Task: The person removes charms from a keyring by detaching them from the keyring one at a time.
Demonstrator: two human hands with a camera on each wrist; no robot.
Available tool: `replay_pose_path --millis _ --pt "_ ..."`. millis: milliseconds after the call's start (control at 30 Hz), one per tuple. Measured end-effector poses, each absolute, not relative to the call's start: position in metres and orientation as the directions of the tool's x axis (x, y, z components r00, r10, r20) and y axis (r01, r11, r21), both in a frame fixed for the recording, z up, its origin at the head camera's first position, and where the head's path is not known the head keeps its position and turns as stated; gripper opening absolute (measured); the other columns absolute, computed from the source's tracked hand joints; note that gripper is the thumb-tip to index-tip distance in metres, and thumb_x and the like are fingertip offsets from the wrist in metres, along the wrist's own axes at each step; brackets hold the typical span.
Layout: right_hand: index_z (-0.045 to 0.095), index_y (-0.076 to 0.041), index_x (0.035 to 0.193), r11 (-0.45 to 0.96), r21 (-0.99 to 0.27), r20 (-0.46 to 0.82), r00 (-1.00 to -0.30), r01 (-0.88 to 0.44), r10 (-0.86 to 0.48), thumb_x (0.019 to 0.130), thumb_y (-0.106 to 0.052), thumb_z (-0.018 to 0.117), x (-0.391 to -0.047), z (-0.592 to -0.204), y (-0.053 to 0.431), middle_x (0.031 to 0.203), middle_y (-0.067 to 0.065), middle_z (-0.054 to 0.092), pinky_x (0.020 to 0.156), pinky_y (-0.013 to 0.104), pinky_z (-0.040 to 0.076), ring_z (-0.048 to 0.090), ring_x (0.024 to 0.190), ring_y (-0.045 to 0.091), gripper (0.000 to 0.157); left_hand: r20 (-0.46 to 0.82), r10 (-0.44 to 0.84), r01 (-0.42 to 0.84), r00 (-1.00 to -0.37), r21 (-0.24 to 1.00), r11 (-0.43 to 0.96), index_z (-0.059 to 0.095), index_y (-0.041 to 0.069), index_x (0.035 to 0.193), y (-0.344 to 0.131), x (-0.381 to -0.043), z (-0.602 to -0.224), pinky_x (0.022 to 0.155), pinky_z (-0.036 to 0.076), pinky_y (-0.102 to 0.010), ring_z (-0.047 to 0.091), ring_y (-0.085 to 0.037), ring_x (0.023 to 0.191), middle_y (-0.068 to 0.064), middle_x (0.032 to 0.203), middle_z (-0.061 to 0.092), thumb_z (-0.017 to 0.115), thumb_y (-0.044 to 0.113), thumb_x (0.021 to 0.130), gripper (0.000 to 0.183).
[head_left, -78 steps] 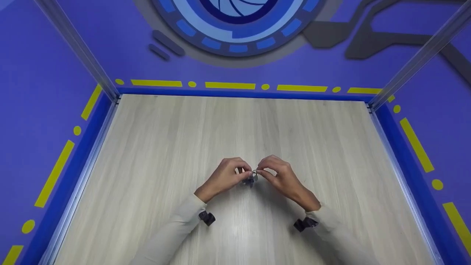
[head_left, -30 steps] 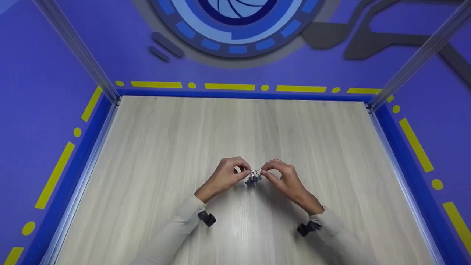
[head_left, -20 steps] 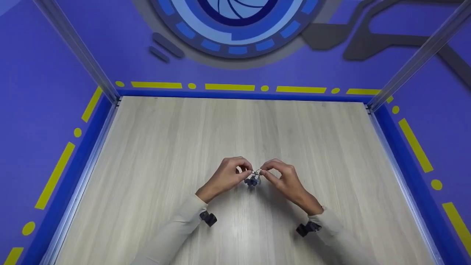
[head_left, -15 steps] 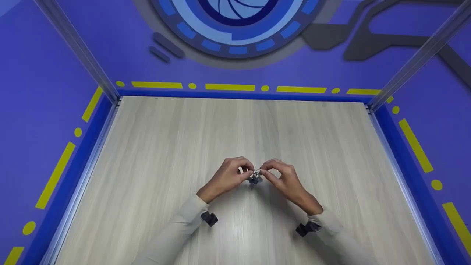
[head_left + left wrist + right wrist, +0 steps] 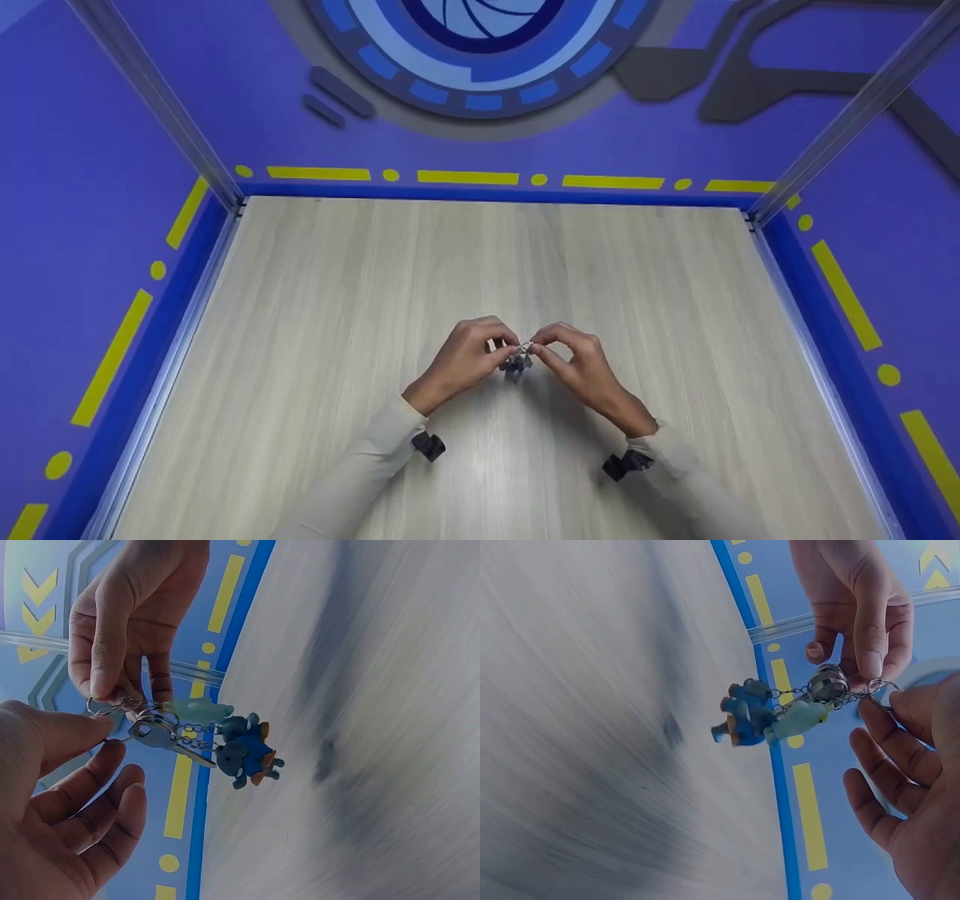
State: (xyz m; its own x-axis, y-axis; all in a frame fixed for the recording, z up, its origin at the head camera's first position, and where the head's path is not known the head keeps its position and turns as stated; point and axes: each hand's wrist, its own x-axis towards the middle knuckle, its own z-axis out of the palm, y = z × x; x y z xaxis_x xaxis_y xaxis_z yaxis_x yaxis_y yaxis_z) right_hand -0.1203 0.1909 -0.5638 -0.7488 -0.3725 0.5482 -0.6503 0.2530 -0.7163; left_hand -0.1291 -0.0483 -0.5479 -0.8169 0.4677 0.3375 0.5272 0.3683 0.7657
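A bunch of metal rings, keys and small charms hangs between my two hands, above the table. My left hand [image 5: 469, 356] pinches a ring by the keys between thumb and forefinger, its other fingers loosely bent. With thumb and forefinger, my right hand [image 5: 577, 360] grips another metal ring [image 5: 885, 692] linked to the bunch. A silver key [image 5: 155, 736] shows in the left wrist view. From short chains dangle a grey animal figurine in blue [image 5: 244, 751] and a pale green charm [image 5: 799, 720]. Fingertips partly hide where the rings meet.
The wood-grain table [image 5: 480, 262] spreads under both hands. Blue walls with yellow marks [image 5: 469, 177] and metal corner posts [image 5: 161, 97] enclose its back and sides. A small black camera [image 5: 429, 446] sits on the left wrist, another camera [image 5: 626, 465] on the right.
Since the oldest frame my right hand has shifted slightly right, exposing more of the rings. My left hand has since edged slightly right, and the hanging charms have swung and turned.
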Motion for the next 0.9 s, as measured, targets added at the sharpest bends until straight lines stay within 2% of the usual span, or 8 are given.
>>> replay_pose_path --millis 133,300,400,533,667,767,900 --pt "0.077 -0.001 0.101 0.259 -0.726 0.535 -0.761 -0.637 -0.368 0.097 0.006 0.079 -0.1204 -0.5652 0.1912 0.097 0.012 0.079 0.089 0.025 0.057 0.076 0.092 0.028 0.008 0.368 0.442 0.538 -0.818 0.761 0.363 0.085 0.008 0.099 -0.0487 -0.1289 -0.5497 0.07 0.06 -0.042 0.07 -0.013 0.083 -0.001 0.093 0.078 0.081 0.007 0.1 0.004" --pt "0.078 -0.005 0.103 0.266 -0.749 0.513 -0.785 -0.607 -0.348 0.097 0.006 0.08 -0.1201 -0.5656 0.1906 0.098 0.009 0.08 0.09 0.022 0.056 0.077 0.093 0.026 0.012 0.398 0.397 0.539 -0.827 0.763 0.357 0.083 0.009 0.097 -0.049 -0.1273 -0.5505 0.07 0.061 -0.041 0.07 -0.013 0.083 -0.001 0.092 0.078 0.081 0.005 0.1 0.005" --pt "0.078 -0.005 0.102 0.276 -0.747 0.514 -0.789 -0.604 -0.335 0.096 0.006 0.08 -0.1202 -0.5662 0.1892 0.099 0.006 0.08 0.088 0.029 0.059 0.077 0.093 0.026 0.013 0.411 0.369 0.536 -0.834 0.765 0.358 0.082 0.009 0.096 -0.0483 -0.1266 -0.5515 0.071 0.062 -0.041 0.07 -0.012 0.082 -0.001 0.092 0.078 0.081 0.004 0.099 0.006" --pt "0.078 -0.004 0.101 0.298 -0.74 0.519 -0.794 -0.602 -0.316 0.095 0.006 0.081 -0.1198 -0.5694 0.188 0.099 0.005 0.08 0.087 0.033 0.061 0.077 0.092 0.027 0.011 0.414 0.333 0.523 -0.847 0.761 0.383 0.082 0.01 0.096 -0.0459 -0.1248 -0.5541 0.071 0.06 -0.036 0.067 -0.009 0.08 0.001 0.092 0.078 0.081 0.003 0.099 0.007" --pt "0.077 -0.002 0.1 0.323 -0.753 0.494 -0.817 -0.573 -0.296 0.096 0.006 0.08 -0.1196 -0.5709 0.1869 0.1 0.009 0.08 0.091 0.029 0.059 0.077 0.094 0.028 0.01 0.43 0.304 0.523 -0.85 0.754 0.397 0.081 0.01 0.096 -0.0436 -0.1239 -0.5542 0.069 0.06 -0.038 0.066 -0.008 0.079 0.001 0.091 0.077 0.081 0.002 0.098 0.008" --pt "0.077 -0.002 0.101 0.337 -0.768 0.473 -0.837 -0.545 -0.275 0.097 0.005 0.08 -0.1191 -0.5703 0.1857 0.1 0.013 0.079 0.093 0.031 0.059 0.077 0.096 0.028 0.009 0.459 0.293 0.544 -0.838 0.73 0.413 0.081 0.01 0.096 -0.042 -0.1238 -0.5534 0.068 0.06 -0.037 0.065 -0.009 0.078 0.001 0.09 0.077 0.082 0.002 0.098 0.008" --pt "0.077 -0.003 0.1 0.35 -0.778 0.466 -0.853 -0.522 -0.237 0.096 0.006 0.08 -0.1183 -0.5701 0.1836 0.1 0.016 0.078 0.093 0.037 0.059 0.076 0.097 0.03 0.009 0.503 0.288 0.579 -0.815 0.681 0.448 0.082 0.011 0.095 -0.0393 -0.1244 -0.5536 0.067 0.056 -0.029 0.065 -0.009 0.076 0.001 0.089 0.076 0.082 0.002 0.097 0.008"
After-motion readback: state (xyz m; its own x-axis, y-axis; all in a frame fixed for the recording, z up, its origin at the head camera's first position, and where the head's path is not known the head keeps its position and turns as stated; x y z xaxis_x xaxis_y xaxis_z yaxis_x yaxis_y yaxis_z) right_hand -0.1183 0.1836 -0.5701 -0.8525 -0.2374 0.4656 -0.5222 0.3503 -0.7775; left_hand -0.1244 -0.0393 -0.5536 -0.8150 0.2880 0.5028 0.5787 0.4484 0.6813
